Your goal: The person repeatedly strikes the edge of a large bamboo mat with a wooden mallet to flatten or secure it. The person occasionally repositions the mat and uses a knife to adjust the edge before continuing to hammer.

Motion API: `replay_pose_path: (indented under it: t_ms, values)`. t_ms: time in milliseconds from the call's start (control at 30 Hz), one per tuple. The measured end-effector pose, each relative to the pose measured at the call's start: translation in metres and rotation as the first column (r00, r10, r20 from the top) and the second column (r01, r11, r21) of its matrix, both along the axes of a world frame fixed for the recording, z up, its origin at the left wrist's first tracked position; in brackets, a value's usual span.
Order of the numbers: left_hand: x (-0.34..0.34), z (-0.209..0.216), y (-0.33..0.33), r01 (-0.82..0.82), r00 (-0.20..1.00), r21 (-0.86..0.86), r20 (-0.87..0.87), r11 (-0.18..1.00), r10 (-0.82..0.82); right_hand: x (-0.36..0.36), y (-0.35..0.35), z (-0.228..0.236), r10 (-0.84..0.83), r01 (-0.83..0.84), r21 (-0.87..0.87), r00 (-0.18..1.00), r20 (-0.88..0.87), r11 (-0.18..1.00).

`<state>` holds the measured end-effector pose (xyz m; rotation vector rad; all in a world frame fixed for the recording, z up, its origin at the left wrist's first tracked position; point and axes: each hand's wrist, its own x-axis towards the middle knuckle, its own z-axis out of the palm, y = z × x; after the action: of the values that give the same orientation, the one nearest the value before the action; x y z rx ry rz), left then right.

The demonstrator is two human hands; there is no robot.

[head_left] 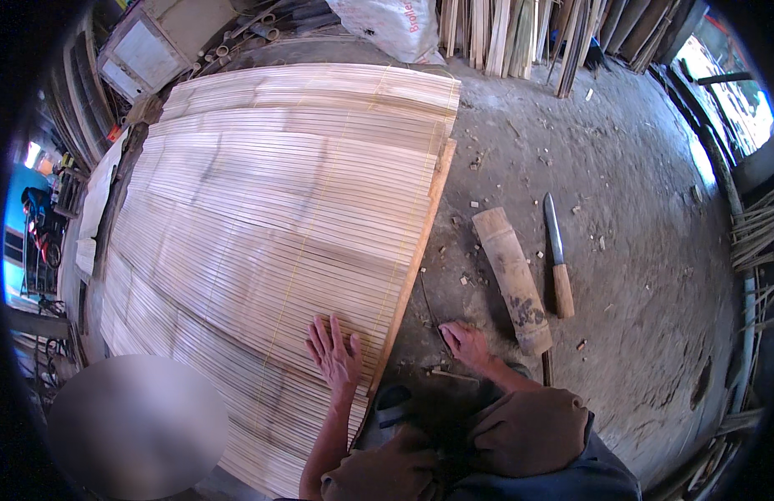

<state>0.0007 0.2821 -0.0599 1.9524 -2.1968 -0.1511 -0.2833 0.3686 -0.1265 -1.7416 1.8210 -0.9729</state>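
A wide mat of thin pale bamboo slats (262,217) lies on the ground, tied by thin yellowish strings. A wooden board (420,250) runs along its right edge. My left hand (335,355) rests flat on the slats near that edge, fingers spread, holding nothing. My right hand (466,342) is down on the grey concrete floor just right of the board, fingers curled at a thin dark sliver; I cannot tell whether it grips it. A short bamboo log (512,280) lies just right of that hand. A knife with a wooden handle (558,259) lies beside the log.
Bamboo poles and strips (521,33) lean at the back beside a white sack (395,25). More strips (750,242) are stacked at the right. Chips litter the floor (637,192). A blurred person's head (136,426) is at lower left. My knees (529,430) are at the bottom.
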Motion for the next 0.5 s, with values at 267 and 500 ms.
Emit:
replay_pose_path:
  t_ms: [267, 500]
  values:
    - [0.0040, -0.0033, 0.0002, 0.022, 1.000, -0.016, 0.011, 1.000, -0.022, 0.0000, -0.0042, 0.0070, -0.002, -0.001, -0.085, 0.999, -0.032, 0.996]
    - [0.0015, -0.0021, 0.0004, 0.012, 1.000, -0.010, -0.001, 1.000, -0.012, -0.0017, -0.0031, 0.0072, 0.013, -0.014, -0.028, 0.998, -0.058, 1.000]
